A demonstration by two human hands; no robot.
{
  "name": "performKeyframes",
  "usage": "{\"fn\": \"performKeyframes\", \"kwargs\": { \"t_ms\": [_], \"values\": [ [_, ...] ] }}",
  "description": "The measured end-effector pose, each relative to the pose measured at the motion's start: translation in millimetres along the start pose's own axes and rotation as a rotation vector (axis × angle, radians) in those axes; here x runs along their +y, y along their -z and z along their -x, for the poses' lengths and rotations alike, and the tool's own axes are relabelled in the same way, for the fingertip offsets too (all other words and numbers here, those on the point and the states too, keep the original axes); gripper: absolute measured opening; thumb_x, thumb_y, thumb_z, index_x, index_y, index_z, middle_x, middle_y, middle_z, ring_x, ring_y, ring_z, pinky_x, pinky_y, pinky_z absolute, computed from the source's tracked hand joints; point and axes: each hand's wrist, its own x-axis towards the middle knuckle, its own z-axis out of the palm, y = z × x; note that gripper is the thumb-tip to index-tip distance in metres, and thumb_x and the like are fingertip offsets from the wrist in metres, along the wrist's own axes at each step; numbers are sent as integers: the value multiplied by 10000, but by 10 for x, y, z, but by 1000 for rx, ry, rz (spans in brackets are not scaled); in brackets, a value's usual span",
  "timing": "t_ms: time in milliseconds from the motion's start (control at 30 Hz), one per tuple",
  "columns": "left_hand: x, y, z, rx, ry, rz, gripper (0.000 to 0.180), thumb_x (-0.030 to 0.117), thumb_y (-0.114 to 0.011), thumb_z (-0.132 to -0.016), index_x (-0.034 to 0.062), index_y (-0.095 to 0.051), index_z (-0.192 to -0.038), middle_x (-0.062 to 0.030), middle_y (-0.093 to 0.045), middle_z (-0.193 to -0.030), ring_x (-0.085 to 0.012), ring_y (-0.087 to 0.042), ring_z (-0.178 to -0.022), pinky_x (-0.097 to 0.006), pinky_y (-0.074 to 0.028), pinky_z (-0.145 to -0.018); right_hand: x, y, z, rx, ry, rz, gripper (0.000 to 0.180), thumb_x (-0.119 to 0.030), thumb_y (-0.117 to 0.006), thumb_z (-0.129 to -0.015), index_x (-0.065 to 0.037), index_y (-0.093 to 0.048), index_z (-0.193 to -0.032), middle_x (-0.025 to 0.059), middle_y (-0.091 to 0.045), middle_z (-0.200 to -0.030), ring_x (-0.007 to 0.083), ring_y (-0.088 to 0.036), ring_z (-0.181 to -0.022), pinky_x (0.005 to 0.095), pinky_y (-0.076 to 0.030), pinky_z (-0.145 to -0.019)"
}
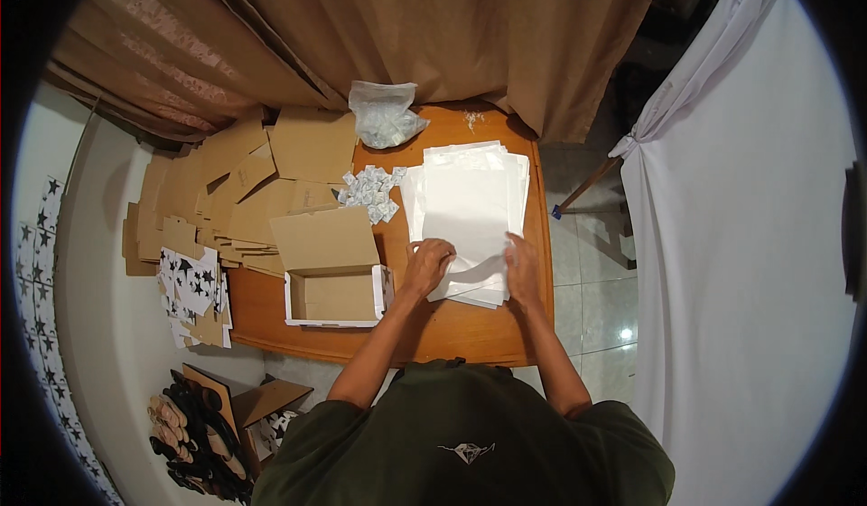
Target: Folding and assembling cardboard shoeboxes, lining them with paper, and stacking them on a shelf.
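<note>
A stack of white paper sheets [465, 181] lies on the table in front of me, its edges uneven. The near end of the top sheet is lifted and curved, with a shadow under it. At its left corner, my left hand [429, 267] is closed with curled fingers on the paper. On the right edge my right hand [522, 271], slightly blurred, grips the same sheet. To the left of my left hand stands a small cardboard box [334, 297] with white outer walls, a brown inside and its lid raised.
Small white-grey packets [370, 192] lie heaped beside the paper, below a clear plastic bag [386, 113] of more. Flat brown cardboard [239, 185] covers the table's left side, near star-patterned pieces [191, 285]. Shoes [203, 438] are piled at lower left. White cloth [731, 235] hangs at right.
</note>
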Motion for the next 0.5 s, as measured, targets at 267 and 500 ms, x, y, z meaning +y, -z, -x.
{"fn": "performKeyframes", "kwargs": {
  "t_ms": [267,500],
  "values": [
    [528,1361,-13,-123,-205,163,98,108,-810,-805,156,-777,-885,-5,-644,-1341,-255,-481,-1401,-466,-300,-1107,-149,145,-318,-111,-836,-913,1224,-904,-457,-800,-51,-137,-1617,235,-302,-1600,419,-471,-1344,596,-367,-1091],
    [606,2050,561,-216,-169,20,207,100,-838,-716,261,-824,-847,-13,-475,-1539,-323,-287,-1505,-527,-175,-1201,-115,-160,-317,-366,-574,-1510,687,-512,-556,-1009,-27,-449,-1484,178,-611,-1371,271,-611,-1247,443,-519,-1045]
  ]
}}
